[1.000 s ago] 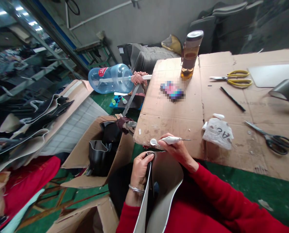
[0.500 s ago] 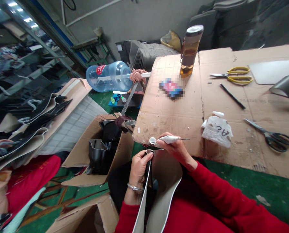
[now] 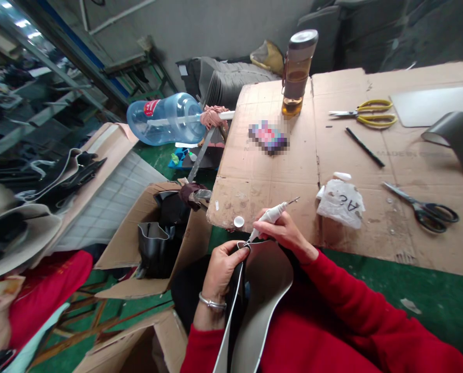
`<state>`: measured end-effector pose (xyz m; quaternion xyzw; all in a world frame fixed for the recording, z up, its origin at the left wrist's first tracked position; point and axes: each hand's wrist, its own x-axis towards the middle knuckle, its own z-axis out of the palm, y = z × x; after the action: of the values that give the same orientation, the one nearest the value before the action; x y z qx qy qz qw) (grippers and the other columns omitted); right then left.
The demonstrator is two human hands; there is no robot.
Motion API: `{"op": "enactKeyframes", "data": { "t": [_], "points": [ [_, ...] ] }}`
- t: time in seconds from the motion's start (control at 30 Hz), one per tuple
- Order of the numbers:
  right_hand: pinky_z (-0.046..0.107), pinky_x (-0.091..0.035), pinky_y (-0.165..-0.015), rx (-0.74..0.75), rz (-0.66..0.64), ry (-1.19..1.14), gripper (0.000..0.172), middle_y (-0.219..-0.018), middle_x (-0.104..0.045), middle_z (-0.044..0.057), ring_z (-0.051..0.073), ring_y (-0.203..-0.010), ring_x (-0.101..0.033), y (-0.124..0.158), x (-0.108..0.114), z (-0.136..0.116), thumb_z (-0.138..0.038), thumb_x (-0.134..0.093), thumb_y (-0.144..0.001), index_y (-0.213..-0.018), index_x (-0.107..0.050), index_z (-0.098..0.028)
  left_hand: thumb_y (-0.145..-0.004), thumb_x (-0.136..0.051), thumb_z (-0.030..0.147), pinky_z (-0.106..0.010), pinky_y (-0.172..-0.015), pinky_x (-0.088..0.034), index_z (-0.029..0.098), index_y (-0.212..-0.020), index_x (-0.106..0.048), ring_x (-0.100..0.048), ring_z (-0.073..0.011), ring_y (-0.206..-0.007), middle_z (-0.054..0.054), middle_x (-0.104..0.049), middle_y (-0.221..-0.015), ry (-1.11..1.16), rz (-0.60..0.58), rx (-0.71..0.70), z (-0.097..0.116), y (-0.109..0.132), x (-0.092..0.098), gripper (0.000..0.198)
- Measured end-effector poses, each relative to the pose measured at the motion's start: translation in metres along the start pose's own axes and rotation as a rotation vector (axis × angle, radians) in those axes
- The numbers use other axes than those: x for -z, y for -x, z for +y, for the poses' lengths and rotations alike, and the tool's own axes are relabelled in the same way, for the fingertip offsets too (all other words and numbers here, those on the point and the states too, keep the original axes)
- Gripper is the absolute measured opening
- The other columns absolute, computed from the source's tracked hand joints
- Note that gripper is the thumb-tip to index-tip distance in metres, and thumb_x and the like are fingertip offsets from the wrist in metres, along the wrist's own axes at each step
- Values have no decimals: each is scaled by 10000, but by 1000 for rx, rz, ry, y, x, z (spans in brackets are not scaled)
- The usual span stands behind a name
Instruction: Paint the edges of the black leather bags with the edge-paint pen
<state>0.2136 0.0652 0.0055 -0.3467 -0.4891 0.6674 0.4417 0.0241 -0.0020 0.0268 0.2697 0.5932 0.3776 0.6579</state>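
Observation:
My left hand [image 3: 220, 269], with a metal bangle at the wrist, pinches the top edge of a black leather piece with a pale lining [image 3: 268, 290]. This piece hangs open over my lap, its sides curving apart. My right hand [image 3: 284, 231] grips a slim white squeeze bottle [image 3: 269, 216] with a narrow nozzle. The nozzle points down at the pinched edge, close to my left thumb; whether it touches I cannot tell. A thin metal point sticks out of the bottle's other end. A small white round cup or cap [image 3: 238, 221] sits at the near table edge.
On the cardboard-covered table [image 3: 278, 178] lie black-handled scissors [image 3: 429, 210], yellow-handled scissors [image 3: 371, 113], a black pen-like stick [image 3: 364, 147] and a crumpled plastic bag [image 3: 342, 203]. A drink bottle [image 3: 298, 72] stands behind. Left are a carton [image 3: 118, 248] of black pieces and a co-worker's red sleeve [image 3: 56, 285].
My right hand has tilted the white bottle, bringing its nozzle down to the leather edge by my left thumb; the metal point now slants upward. The co-worker's pale-lined piece at left has shifted. The view moved slightly.

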Motion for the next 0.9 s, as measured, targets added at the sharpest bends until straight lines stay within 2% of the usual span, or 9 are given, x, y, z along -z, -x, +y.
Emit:
{"op": "enactKeyframes", "data": {
  "t": [0.2, 0.5, 0.9],
  "points": [
    [223, -421, -473, -8, 3, 29, 356, -593, -652, 12, 120, -512, -565, 0, 1, 3, -493, -789, -839, -787, -709, -149, -636, -923, 336, -256, -694, -503, 137, -886, -833, -653, -183, -726, -70, -770, -842, -30, 2, -17, 0, 2, 1, 332],
    [222, -418, -469, 15, -23, 89, 361, -595, -654, 12, 121, -515, -564, 0, 2, 4, -500, -775, -860, -784, -715, -152, -640, -920, 343, -248, -677, -491, 136, -892, -832, -646, -171, -700, -63, -766, -822, -24, -12, -15, 1, 5, 0, 338],
    [205, -405, -462, -18, -44, 106, 398, -565, -603, -4, 111, -508, -531, -1, 3, 5, -521, -759, -853, -747, -683, -144, -726, -846, 335, -229, -643, -442, 147, -829, -815, -578, -159, -697, -45, -712, -783, -130, -52, -61, -5, 6, -1, 216]
  ]
}}
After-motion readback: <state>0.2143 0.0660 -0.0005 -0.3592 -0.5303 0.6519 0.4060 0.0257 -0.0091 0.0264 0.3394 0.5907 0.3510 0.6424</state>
